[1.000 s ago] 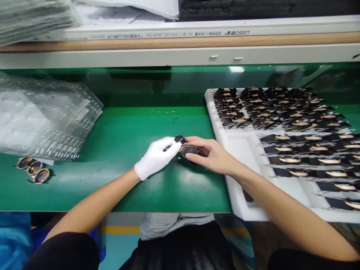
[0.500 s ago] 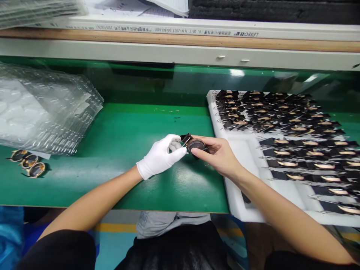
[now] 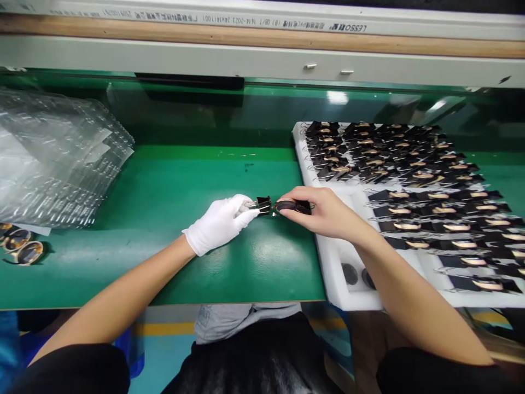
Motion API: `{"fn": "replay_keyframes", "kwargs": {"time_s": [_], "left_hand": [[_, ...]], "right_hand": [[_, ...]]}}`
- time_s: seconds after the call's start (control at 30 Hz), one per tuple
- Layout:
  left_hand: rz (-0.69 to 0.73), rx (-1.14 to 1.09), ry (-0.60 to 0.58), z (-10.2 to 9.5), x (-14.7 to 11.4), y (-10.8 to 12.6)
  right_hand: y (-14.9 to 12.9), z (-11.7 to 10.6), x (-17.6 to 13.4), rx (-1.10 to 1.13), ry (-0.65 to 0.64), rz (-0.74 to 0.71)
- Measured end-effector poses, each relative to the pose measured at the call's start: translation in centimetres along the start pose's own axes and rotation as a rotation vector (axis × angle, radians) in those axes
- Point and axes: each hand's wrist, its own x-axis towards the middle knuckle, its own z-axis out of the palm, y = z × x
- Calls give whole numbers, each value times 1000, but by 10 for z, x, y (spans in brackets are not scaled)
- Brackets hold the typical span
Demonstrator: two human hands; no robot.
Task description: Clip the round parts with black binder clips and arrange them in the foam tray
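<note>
My left hand (image 3: 219, 224), in a white glove, pinches the wire handles of a black binder clip (image 3: 263, 203). A small gap separates that clip from a round, dark lens-like piece (image 3: 286, 206) with a brownish rim. My right hand (image 3: 328, 210), bare, grips the round piece between thumb and fingers. A second black binder clip (image 3: 303, 207) sits at the right side of this piece, partly hidden by my fingers. Both hands are over the green tabletop (image 3: 213, 180), left of a white foam tray (image 3: 334, 290).
Rows of black binder clips (image 3: 410, 225) with gold-edged pieces fill much of the tray. Dark discs (image 3: 350, 273) lie in its front pocket. Stacked clear plastic trays (image 3: 61, 158) and round gold-and-tortoiseshell frames (image 3: 29, 253) are at left. A beige ledge (image 3: 205, 60) runs along the back.
The left hand's clip has moved away to the left from the round piece, opening a gap. The round piece has turned to a flatter angle. The whole view has shifted slightly.
</note>
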Motion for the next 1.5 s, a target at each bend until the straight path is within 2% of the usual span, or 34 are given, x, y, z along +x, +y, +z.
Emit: {"fn": "replay_keyframes", "kwargs": {"time_s": [0.2,0.47,0.63,0.73,0.8,0.93,1.07,1.17,1.37,1.5], "left_hand": [[97,68,-7,6,-2,-3],[144,11,53,13,-5,-1],[122,-27,43,12,-4,1],[55,-98,-22,8,-3,4],[-4,-229,-65,5,-1,7],[-124,-514,-73,1,0,15],[-159,-588,-73,0,-1,18],[-114,-579,2,3,-2,15],[-39,-427,13,9,-6,10],[37,-268,-1,10,-9,12]], "right_hand": [[3,2,0,-70,-83,-113],[3,8,0,-69,-122,-97],[1,6,0,-77,-124,-88],[1,6,0,-86,-121,-97],[2,8,-1,-134,-79,-163],[0,19,-1,-413,113,-285],[-2,27,-3,-519,173,-293],[-3,24,-3,-439,232,-193],[-14,11,-2,152,-24,115],[-16,14,-5,272,-79,200]]}}
